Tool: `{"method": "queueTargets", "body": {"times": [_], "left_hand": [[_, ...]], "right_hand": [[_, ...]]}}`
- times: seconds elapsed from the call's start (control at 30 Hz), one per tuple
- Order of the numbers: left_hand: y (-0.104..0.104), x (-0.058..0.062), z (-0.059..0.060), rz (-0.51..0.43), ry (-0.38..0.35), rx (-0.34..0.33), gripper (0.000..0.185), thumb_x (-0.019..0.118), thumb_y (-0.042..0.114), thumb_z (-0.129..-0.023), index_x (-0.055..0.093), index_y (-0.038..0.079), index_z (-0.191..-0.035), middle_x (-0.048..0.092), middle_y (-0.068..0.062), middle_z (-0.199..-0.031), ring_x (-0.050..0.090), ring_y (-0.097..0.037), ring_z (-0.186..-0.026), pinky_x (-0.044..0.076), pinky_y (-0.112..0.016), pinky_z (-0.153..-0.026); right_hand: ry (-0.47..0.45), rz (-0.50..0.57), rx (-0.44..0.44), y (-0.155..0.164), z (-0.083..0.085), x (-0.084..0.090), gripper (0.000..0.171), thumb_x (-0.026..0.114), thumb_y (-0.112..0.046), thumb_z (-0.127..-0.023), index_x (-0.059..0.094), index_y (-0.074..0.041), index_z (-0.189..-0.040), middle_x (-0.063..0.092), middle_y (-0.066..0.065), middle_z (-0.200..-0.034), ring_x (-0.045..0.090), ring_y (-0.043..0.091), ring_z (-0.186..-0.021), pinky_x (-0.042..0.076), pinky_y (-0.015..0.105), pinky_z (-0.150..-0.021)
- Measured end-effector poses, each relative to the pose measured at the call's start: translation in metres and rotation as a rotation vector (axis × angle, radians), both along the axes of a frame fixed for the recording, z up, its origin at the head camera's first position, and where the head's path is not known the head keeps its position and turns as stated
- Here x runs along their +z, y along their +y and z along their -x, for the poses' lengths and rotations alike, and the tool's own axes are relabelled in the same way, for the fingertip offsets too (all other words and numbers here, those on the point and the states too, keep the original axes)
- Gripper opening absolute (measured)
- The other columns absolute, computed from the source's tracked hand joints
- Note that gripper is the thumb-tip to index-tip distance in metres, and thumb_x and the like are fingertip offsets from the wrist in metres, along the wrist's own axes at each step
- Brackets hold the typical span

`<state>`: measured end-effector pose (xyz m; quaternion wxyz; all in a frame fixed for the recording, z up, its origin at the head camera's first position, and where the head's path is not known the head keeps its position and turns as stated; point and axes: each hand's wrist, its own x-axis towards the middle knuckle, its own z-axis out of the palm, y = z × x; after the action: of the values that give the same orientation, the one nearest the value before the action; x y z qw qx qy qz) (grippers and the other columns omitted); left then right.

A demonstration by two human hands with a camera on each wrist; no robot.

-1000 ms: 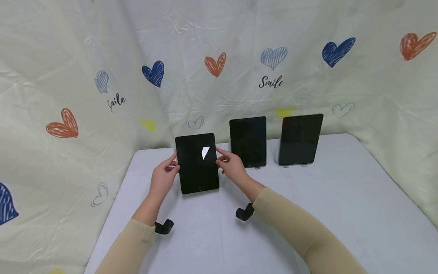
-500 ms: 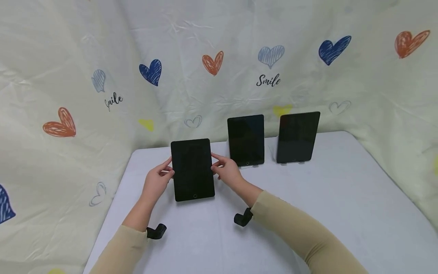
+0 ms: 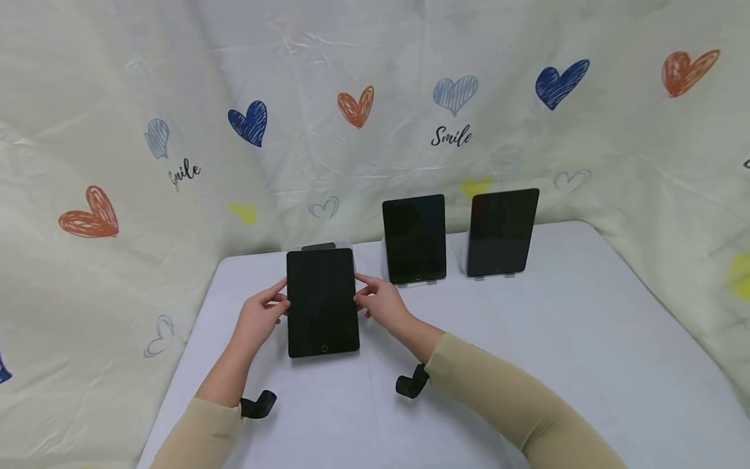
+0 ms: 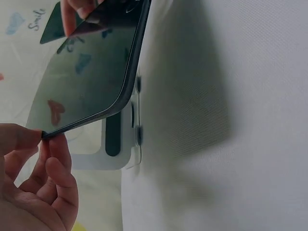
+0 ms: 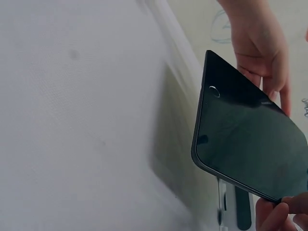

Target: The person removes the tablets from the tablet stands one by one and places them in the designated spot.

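Observation:
A black tablet [image 3: 323, 303] is held up by its two long sides, screen facing me and home button at the bottom. My left hand [image 3: 258, 317] pinches its left edge between thumb and fingers, as the left wrist view confirms. At the opposite edge, my right hand [image 3: 383, 305] pinches it the same way. Behind the tablet is a pale stand [image 4: 91, 161] with dark strips and small front clips. The tablet's lower edge is apart from these clips and casts a shadow on the white table [image 3: 363, 417].
To the right, a second tablet [image 3: 414, 238] and a third tablet [image 3: 502, 231] lean upright on stands near the table's back edge. A pale cloth backdrop [image 3: 281, 176] printed with hearts hangs behind and to the left.
Both hands have brought the tablet toward me and slightly left, lower in the head view. The top of the stand now shows behind it. The other two tablets stay put.

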<state>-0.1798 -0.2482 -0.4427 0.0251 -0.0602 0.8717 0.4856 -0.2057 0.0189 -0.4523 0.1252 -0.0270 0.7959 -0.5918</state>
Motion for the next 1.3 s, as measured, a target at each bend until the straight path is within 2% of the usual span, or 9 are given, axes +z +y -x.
{"method": "queueTargets", "body": {"times": [0.37,0.7,1.0,1.3], "left_hand": [[-0.004,-0.01,-0.009,0.005,-0.044,-0.027,0.053,0.06,0.014,-0.098,0.047,0.019,-0.149,0.063,-0.013,-0.111,0.066,-0.026,-0.089,0.052,-0.028,-0.069],[-0.008,-0.018,-0.013,0.035,-0.1,-0.054,0.052,0.058,0.014,-0.098,0.046,0.013,-0.149,0.064,-0.01,-0.106,0.064,-0.019,-0.085,0.051,-0.029,-0.069],[-0.011,-0.029,-0.018,0.011,-0.148,-0.063,0.053,0.06,0.011,-0.096,0.047,0.009,-0.148,0.066,-0.008,-0.1,0.064,-0.017,-0.082,0.051,-0.03,-0.068],[-0.014,-0.037,-0.024,0.001,-0.194,-0.076,0.056,0.065,0.006,-0.093,0.048,0.006,-0.147,0.066,-0.008,-0.093,0.062,-0.019,-0.076,0.05,-0.03,-0.061]], "right_hand": [[-0.037,0.005,0.028,-0.001,-0.005,-0.013,0.055,0.067,-0.004,-0.092,0.054,-0.017,-0.145,0.069,0.005,-0.088,0.068,0.031,-0.081,0.055,0.03,-0.062],[-0.078,0.003,0.043,-0.004,-0.012,-0.018,0.056,0.066,0.0,-0.091,0.053,-0.012,-0.144,0.069,0.006,-0.087,0.067,0.022,-0.073,0.055,0.029,-0.059],[-0.118,0.005,0.089,-0.006,-0.017,-0.029,0.058,0.068,-0.001,-0.089,0.052,-0.012,-0.145,0.068,0.006,-0.084,0.061,0.016,-0.062,0.055,0.029,-0.058],[-0.13,-0.049,0.11,-0.007,-0.027,-0.027,0.058,0.069,-0.002,-0.089,0.052,-0.008,-0.144,0.068,0.005,-0.082,0.061,0.017,-0.059,0.055,0.03,-0.059]]}}
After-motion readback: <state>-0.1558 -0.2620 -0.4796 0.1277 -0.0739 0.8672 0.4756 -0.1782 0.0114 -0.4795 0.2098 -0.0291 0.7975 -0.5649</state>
